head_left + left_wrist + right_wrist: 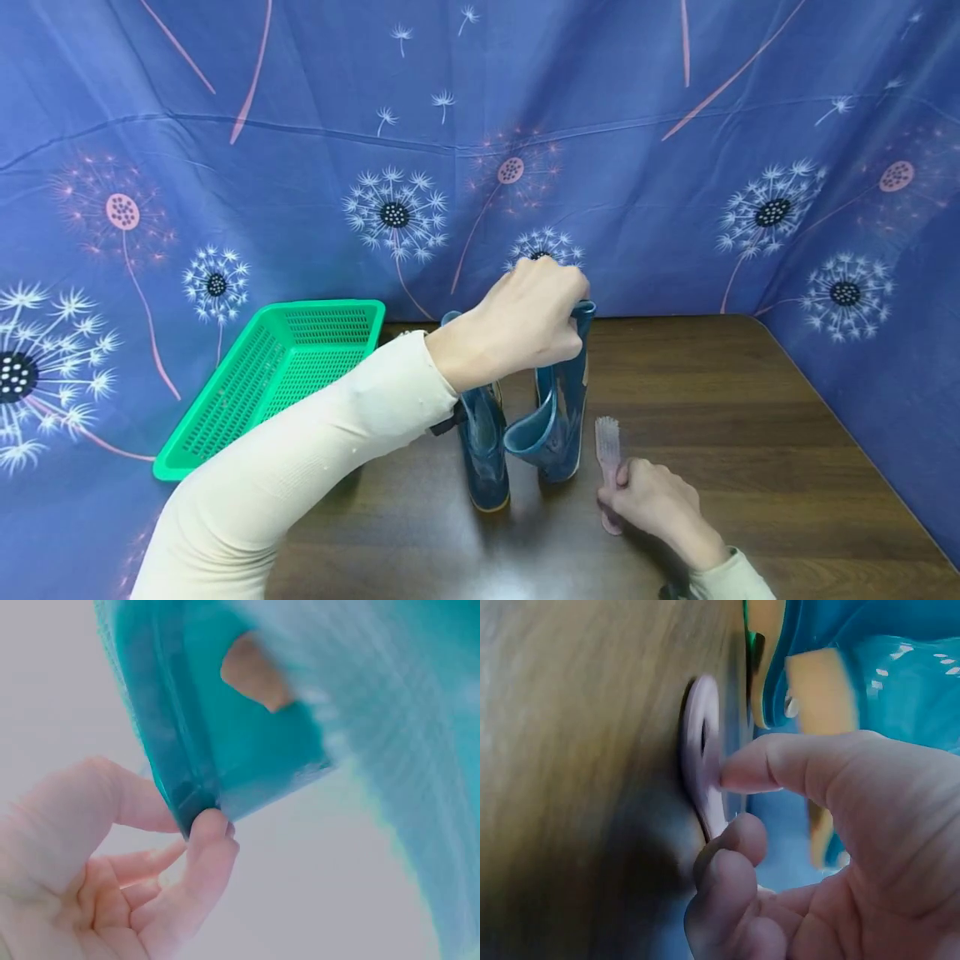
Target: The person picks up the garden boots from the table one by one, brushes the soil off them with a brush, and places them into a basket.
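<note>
Hands: left (525, 321) pinches boot (558, 400) rim – thumb grip only in wrist cam; right (656, 500) grips brush (608, 454).

Right of the right grip (660, 504) the table (750, 433) lies bare; left, two boots (525, 425) and a green basket (277, 375) block passage.
</note>
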`<state>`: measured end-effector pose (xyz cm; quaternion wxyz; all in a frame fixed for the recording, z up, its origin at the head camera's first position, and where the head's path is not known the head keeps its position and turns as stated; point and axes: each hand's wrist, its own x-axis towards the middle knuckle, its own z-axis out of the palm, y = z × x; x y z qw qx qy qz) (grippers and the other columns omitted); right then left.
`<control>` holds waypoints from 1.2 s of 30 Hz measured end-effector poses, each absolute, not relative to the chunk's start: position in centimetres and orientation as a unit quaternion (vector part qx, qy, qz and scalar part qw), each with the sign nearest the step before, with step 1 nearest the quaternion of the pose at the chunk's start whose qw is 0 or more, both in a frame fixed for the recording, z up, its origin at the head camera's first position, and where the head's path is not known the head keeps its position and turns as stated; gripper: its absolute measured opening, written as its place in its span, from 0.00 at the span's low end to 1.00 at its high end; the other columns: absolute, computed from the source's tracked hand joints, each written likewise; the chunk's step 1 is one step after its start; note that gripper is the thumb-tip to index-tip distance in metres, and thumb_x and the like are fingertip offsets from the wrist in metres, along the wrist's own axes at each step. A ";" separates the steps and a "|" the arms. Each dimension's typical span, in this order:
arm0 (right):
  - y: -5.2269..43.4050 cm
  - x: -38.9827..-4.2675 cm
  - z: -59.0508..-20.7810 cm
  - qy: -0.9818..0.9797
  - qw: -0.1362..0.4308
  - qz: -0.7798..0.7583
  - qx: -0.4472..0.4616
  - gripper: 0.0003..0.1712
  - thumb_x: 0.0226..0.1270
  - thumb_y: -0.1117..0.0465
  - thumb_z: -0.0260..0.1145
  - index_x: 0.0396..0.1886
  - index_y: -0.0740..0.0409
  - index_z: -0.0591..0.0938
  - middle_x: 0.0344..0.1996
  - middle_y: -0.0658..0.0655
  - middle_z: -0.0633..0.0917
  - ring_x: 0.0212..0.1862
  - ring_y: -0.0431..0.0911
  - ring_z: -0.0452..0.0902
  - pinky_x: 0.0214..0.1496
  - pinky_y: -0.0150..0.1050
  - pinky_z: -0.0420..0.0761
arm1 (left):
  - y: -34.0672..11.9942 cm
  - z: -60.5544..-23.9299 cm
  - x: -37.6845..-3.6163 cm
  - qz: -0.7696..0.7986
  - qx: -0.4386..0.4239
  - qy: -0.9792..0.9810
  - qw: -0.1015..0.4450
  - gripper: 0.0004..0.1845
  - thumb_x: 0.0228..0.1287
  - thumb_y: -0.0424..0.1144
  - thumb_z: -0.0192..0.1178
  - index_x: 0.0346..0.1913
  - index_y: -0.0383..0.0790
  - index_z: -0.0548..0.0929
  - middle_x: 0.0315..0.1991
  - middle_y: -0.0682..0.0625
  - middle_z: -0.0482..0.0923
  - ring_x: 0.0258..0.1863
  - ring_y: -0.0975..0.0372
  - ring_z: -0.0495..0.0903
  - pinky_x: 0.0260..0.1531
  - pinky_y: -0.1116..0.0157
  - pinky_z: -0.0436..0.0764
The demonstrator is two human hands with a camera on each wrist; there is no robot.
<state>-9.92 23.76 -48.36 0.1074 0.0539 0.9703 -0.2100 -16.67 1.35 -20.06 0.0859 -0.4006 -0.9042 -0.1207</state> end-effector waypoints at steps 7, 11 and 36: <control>25.0 -9.8 -48.3 0.966 0.113 -0.225 0.068 0.20 0.58 0.42 0.74 0.18 0.44 0.76 0.19 0.47 0.78 0.24 0.44 0.71 0.25 0.43 0.65 | 3.8 -16.7 -15.2 -0.141 -0.416 -0.896 0.068 0.21 0.51 0.24 0.52 0.15 0.49 0.57 0.20 0.57 0.46 0.20 0.65 0.44 0.21 0.69 0.48; 26.5 -10.4 -48.9 0.960 0.138 -0.225 0.091 0.28 0.59 0.37 0.74 0.13 0.45 0.72 0.14 0.46 0.74 0.23 0.44 0.68 0.26 0.42 0.62 | 5.7 -16.4 -15.0 -0.151 -0.409 -0.899 0.034 0.23 0.55 0.25 0.54 0.16 0.48 0.55 0.20 0.56 0.45 0.19 0.65 0.42 0.21 0.69 0.48; 35.4 -11.1 -49.2 0.921 0.098 -0.349 0.140 0.32 0.83 0.46 0.39 0.34 0.58 0.83 0.21 0.49 0.85 0.26 0.42 0.82 0.29 0.41 0.77 | 1.7 -25.8 -19.8 -0.277 -0.250 -0.927 -0.033 0.17 0.77 0.38 0.62 0.64 0.41 0.85 0.36 0.49 0.89 0.25 0.65 0.79 0.27 0.69 0.72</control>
